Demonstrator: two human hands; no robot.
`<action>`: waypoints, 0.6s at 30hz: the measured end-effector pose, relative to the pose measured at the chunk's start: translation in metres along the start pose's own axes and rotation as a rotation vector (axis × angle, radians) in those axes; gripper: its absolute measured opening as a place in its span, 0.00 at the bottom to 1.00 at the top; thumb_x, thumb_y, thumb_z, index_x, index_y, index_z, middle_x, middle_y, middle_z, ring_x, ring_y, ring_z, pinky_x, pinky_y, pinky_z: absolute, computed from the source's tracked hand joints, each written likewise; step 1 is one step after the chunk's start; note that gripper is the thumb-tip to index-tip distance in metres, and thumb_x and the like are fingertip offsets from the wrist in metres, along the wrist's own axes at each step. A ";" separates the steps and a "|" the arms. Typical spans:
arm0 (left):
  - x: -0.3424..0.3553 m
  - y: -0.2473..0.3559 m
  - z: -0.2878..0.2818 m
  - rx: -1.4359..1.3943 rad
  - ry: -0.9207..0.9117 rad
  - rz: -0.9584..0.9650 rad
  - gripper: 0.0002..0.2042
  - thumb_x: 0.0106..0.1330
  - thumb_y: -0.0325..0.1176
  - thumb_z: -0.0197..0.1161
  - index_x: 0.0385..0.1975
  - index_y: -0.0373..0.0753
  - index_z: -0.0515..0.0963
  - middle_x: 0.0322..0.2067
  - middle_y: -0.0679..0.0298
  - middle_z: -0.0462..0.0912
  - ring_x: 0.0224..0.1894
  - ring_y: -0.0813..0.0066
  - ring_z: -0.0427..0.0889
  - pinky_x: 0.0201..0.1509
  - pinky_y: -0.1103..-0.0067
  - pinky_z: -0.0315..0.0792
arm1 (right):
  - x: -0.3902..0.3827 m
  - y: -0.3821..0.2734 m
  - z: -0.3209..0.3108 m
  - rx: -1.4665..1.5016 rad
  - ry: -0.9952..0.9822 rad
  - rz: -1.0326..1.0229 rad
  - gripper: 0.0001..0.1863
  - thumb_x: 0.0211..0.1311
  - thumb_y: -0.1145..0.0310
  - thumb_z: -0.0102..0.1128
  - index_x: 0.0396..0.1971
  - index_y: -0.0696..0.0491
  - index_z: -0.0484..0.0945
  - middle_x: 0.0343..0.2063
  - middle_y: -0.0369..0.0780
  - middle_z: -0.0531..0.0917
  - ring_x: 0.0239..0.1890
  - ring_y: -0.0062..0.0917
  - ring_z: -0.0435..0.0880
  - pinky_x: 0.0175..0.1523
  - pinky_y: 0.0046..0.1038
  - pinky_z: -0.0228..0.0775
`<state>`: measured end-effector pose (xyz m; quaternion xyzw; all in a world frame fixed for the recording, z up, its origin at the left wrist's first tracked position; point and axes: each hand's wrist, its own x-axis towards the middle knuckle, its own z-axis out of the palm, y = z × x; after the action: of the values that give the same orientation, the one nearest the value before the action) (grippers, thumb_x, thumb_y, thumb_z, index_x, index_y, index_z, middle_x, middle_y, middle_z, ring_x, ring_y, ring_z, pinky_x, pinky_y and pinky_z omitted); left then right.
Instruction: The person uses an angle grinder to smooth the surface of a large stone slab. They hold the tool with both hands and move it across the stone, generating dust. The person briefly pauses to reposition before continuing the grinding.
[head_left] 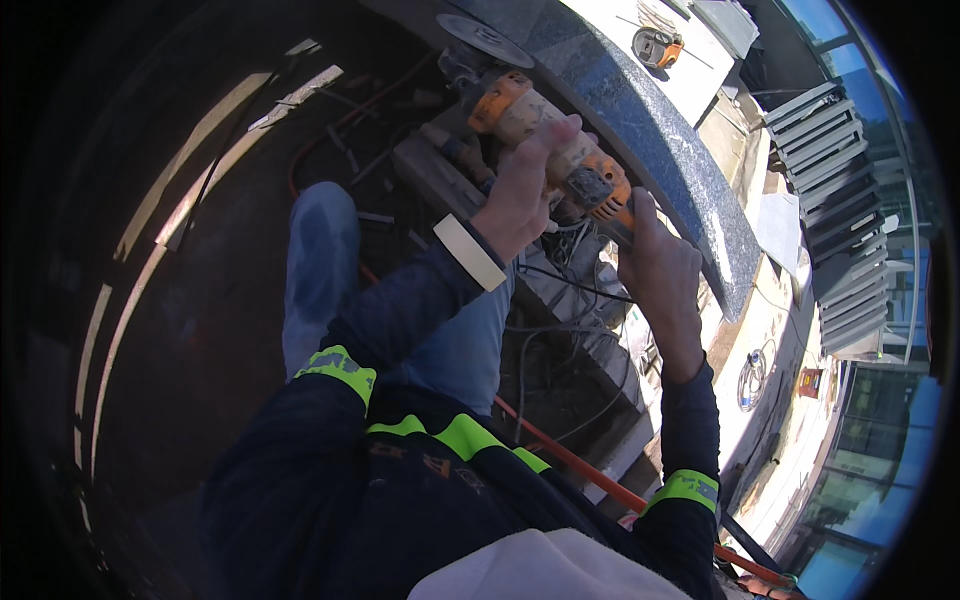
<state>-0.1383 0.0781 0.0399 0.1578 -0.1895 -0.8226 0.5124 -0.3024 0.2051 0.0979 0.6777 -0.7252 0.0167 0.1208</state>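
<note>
Guiding the grinder (577, 158) seems underway, left hand (515, 195) clasping its middle, right hand (660, 265) its rear, the next move calling for a steady disc (487, 40) near the slab (665, 130).

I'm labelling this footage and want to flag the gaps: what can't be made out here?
All in the head view:
Left hand: most fingers, hidden by the hand itself and the orange grinder.
Right hand: fingertips, hidden by the hand itself and the grinder's rear end.
Dark stone slab: far end, cut off by the upper edge.
Orange tool beyond the slab: details too small.
Pale cloth: cut off by the lower edge.
</note>
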 end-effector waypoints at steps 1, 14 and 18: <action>0.001 0.001 0.000 -0.009 0.006 -0.004 0.27 0.69 0.43 0.77 0.59 0.37 0.74 0.53 0.53 0.87 0.58 0.62 0.89 0.66 0.65 0.83 | 0.001 0.000 0.002 0.008 0.011 -0.004 0.34 0.62 0.71 0.73 0.68 0.45 0.71 0.35 0.49 0.92 0.33 0.51 0.93 0.38 0.52 0.82; 0.027 0.030 -0.027 -0.020 0.035 -0.008 0.23 0.68 0.41 0.77 0.57 0.38 0.76 0.49 0.57 0.86 0.54 0.62 0.90 0.62 0.66 0.85 | 0.029 -0.029 0.012 0.004 0.025 -0.042 0.30 0.66 0.70 0.69 0.66 0.46 0.69 0.29 0.50 0.90 0.31 0.52 0.92 0.34 0.52 0.78; 0.058 0.025 -0.033 0.017 0.101 0.021 0.23 0.68 0.42 0.76 0.57 0.39 0.76 0.48 0.58 0.87 0.50 0.63 0.91 0.57 0.65 0.85 | 0.037 -0.031 0.007 0.074 -0.019 -0.046 0.27 0.66 0.71 0.67 0.63 0.52 0.68 0.27 0.48 0.89 0.30 0.50 0.92 0.33 0.51 0.79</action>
<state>-0.1286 0.0107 0.0192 0.2016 -0.1720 -0.8065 0.5285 -0.2748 0.1655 0.0943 0.6985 -0.7093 0.0344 0.0891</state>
